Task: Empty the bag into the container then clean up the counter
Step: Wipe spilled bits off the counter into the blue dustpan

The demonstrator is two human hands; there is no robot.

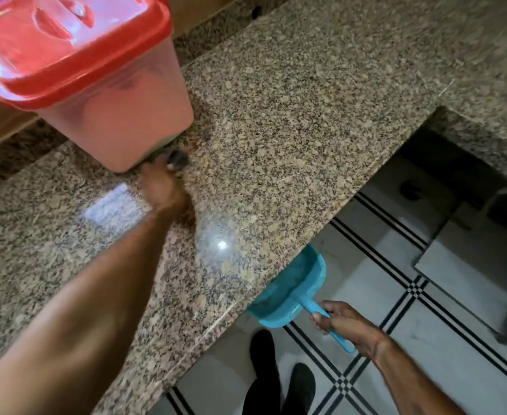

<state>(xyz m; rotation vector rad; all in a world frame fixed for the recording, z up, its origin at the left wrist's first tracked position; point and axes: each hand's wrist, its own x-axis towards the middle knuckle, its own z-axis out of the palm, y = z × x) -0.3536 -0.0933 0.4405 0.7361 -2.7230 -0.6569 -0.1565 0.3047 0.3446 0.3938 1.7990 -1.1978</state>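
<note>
A dark blurred object [178,159] is gripped by the left hand [164,187] on the counter [306,115] beside the container [111,115]; the blue dustpan [294,290] is held by the right hand [345,324], fingers closed around its handle, at the counter edge, lower centre.

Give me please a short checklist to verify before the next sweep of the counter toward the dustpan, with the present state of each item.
1. Dustpan held at the counter edge, mouth just below it: ok.
2. Right hand grips the dustpan handle: ok.
3. Left hand holds a sweeping tool: cannot tell; something dark and blurred is at its fingertips.
4. Container closed with its red lid, so nothing falls out: ok.
5. Spilled material left on the counter: cannot tell; the speckled stone hides small bits.
6. Sweep path from hand to dustpan free of objects: ok.
</note>
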